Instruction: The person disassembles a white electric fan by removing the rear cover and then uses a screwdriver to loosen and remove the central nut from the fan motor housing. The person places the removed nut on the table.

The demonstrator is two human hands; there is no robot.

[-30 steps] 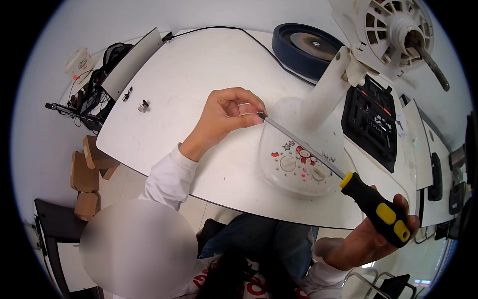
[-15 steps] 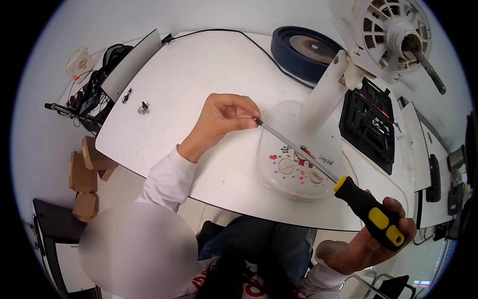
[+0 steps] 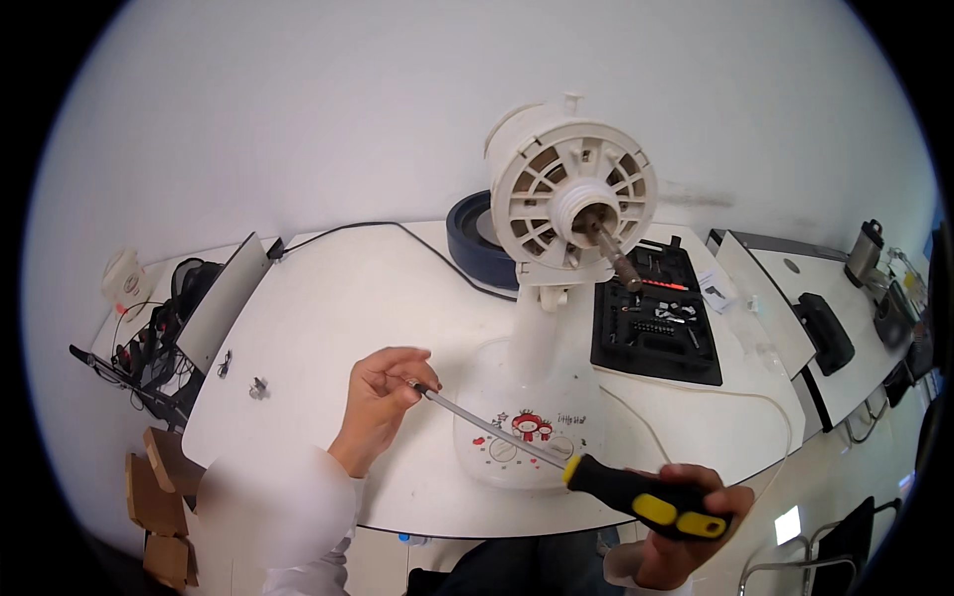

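Observation:
My right hand [image 3: 686,531] is wrapped round the black and yellow handle of a long screwdriver [image 3: 497,425], its shaft slanting up to the left. At its tip, the thumb and fingers of my left hand [image 3: 376,402] are pinched together around a small metallic piece, too small to make out. Beyond the screwdriver stands a white electric fan [image 3: 537,343] without grille or blades, its motor housing [image 3: 532,228] facing me and a metal shaft [image 3: 616,256] sticking out. The shaft of the screwdriver crosses in front of the fan's base, which has printed cartoon figures and two knobs.
A black tool case [image 3: 656,363] lies open right of the fan. Behind the fan is a dark blue round object [image 3: 467,243]. A white cord [image 3: 735,392] and a black cable [image 3: 397,226] cross the table. Small metal parts [image 3: 258,387] lie at left; cardboard boxes [image 3: 154,497] sit below.
The view has tilted up, so the fan's motor housing now shows whole and the table sits lower. Both hands still hold the screwdriver and its tip, with the handle now lying flatter.

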